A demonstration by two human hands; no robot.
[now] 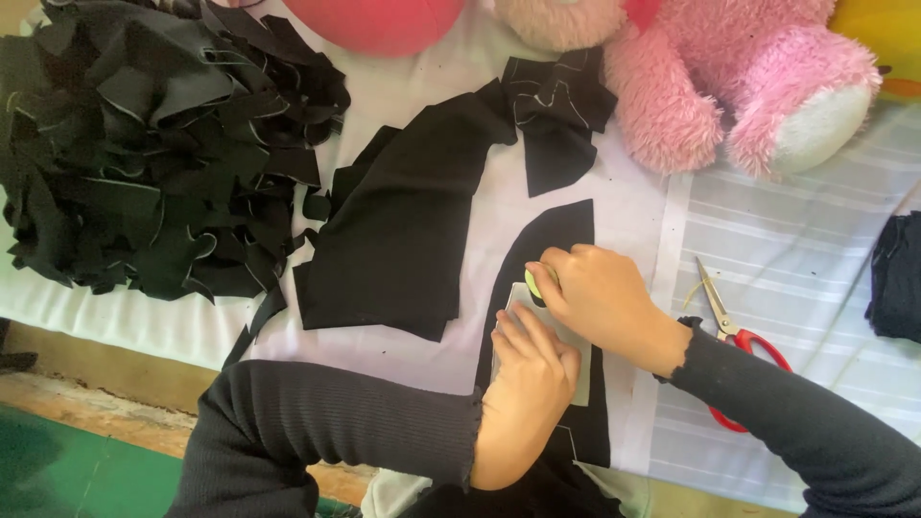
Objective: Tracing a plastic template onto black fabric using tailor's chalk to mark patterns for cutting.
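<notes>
My left hand (526, 379) presses flat on a pale paper template (513, 305) that lies on a long black fabric strip (561, 228). My right hand (595, 293) is closed around a small yellow-green piece of chalk (531, 284) at the template's top edge. Both arms wear dark ribbed sleeves. A larger black fabric piece (403, 230) lies just left of the strip on the white cloth (499, 206).
A big heap of black fabric scraps (153, 144) fills the upper left. Red-handled scissors (734, 341) lie to the right on striped cloth. A pink plush toy (748, 82) sits at the top right, and a dark folded cloth (897, 278) lies at the right edge.
</notes>
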